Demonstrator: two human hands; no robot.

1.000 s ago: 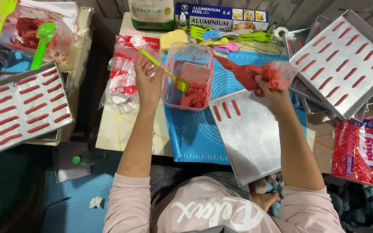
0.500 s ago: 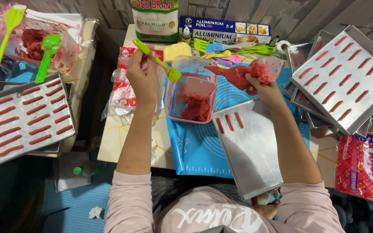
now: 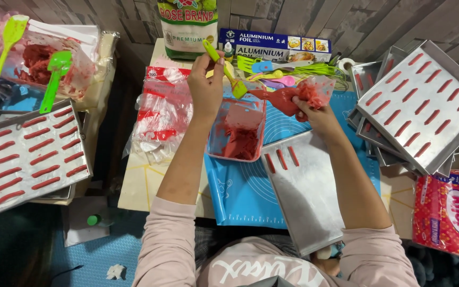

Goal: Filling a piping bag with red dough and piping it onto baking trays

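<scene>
My left hand [image 3: 206, 85] grips a green spatula [image 3: 224, 68], its blade tip against the red-filled piping bag [image 3: 288, 96] that my right hand [image 3: 317, 114] holds up by its bunched top. Both hover over a clear plastic tub [image 3: 237, 132] smeared with red paste. Below the bag lies a metal baking tray [image 3: 306, 194] with three short red piped strips at its top left, resting on a blue silicone mat [image 3: 240, 199].
A filled tray of red strips [image 3: 25, 157] sits at left, another on stacked trays [image 3: 421, 103] at right. A bowl of red paste with green spatulas [image 3: 41, 56] is far left. Plastic bags [image 3: 160, 114], a foil box [image 3: 274, 45], a flour sack [image 3: 187, 24] and a red packet [image 3: 444, 215] surround them.
My left hand lifted the spatula out of the tub and up toward the piping bag. My right hand raised the bag slightly; the camera view drifted down.
</scene>
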